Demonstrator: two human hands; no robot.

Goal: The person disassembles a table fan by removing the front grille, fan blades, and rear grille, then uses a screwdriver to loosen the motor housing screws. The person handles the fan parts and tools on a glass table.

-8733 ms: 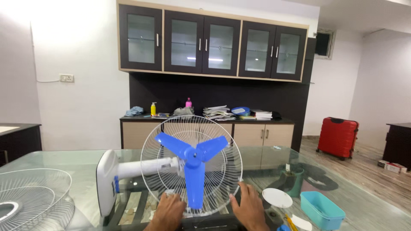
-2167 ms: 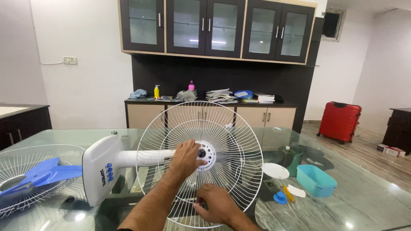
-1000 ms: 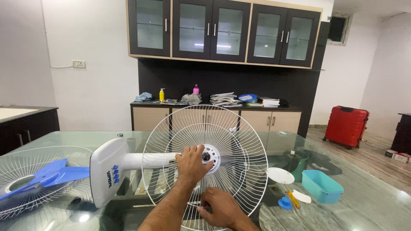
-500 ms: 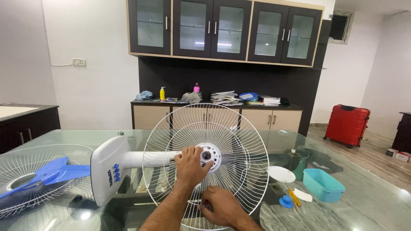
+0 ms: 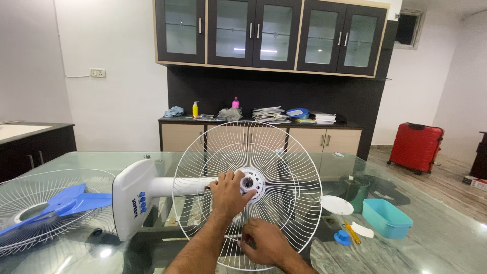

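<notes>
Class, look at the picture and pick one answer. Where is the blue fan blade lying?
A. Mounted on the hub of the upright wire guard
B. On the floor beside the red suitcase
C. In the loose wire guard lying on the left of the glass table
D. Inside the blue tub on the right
C: the blue fan blade rests in the loose wire guard lying flat at the left of the glass table, away from both hands.

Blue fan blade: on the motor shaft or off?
Off. The blue three-wing fan blade lies on the loose white wire guard at left; the left hand touches the bare hub.
</notes>
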